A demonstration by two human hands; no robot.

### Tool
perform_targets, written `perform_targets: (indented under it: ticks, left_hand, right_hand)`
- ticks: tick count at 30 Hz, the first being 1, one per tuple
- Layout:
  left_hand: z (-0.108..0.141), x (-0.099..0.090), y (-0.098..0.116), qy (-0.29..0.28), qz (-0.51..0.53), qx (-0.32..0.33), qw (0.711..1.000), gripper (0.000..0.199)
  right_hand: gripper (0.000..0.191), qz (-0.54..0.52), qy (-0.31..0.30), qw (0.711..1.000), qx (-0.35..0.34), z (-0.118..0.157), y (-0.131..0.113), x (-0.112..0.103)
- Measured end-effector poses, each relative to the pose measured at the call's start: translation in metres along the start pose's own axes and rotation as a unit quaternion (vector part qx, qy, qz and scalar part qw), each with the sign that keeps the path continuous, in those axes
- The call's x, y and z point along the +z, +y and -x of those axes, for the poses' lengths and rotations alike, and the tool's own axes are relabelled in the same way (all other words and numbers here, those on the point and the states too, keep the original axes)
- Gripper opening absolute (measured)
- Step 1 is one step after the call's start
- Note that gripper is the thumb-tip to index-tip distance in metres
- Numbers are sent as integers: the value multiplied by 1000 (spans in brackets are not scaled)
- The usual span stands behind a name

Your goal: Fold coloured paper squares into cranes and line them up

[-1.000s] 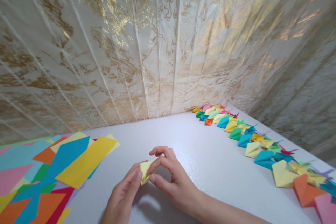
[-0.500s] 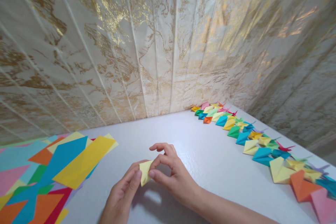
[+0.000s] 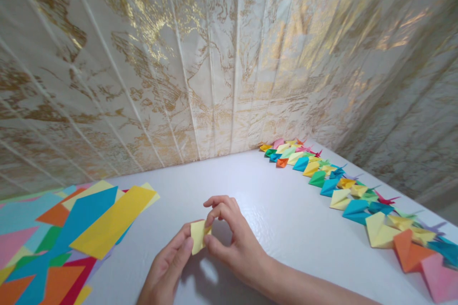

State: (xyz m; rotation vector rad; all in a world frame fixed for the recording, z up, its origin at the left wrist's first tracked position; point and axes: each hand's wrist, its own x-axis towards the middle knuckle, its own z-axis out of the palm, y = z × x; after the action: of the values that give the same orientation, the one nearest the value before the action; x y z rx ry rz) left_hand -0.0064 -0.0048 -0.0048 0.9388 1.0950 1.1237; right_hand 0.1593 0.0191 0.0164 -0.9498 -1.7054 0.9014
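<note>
A small pale yellow folded paper (image 3: 198, 237) is held up between both hands, just above the white table. My left hand (image 3: 171, 262) pinches its left side, thumb in front and fingers behind. At the paper's right edge, the thumb and index finger of my right hand (image 3: 234, 240) close on it, while the other fingers are raised and curved. The small folds under the right fingertips are partly hidden.
Loose coloured sheets, with a yellow one (image 3: 116, 221) on top, overlap on the left of the white table (image 3: 200, 176). Rows of folded paper pieces, including an orange one (image 3: 411, 251), run along the right edge. A gold-patterned curtain (image 3: 214, 66) hangs behind.
My right thumb and index finger have shifted slightly on the paper's right edge, and more of the paper's face shows. The whole view has moved a little.
</note>
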Motion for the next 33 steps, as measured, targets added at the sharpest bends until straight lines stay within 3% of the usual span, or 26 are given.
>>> perform_targets:
  ticks: [4, 18, 26, 33]
  left_hand:
    - [1, 5, 1, -58, 10, 12, 998, 55]
    - [2, 8, 0, -51, 10, 13, 999, 45]
    - [-6, -8, -9, -90, -50, 30, 994, 46]
    - [-1, -5, -5, -61, -75, 42, 994, 46]
  right_hand:
    - [28, 6, -7, 1000, -16, -1, 0, -3]
    - [23, -5, -24, 1000, -2, -2, -3, -4]
    - [22, -2, -35, 999, -27, -2, -2, -5]
    - [25, 8, -40, 997, -69, 0, 0, -3]
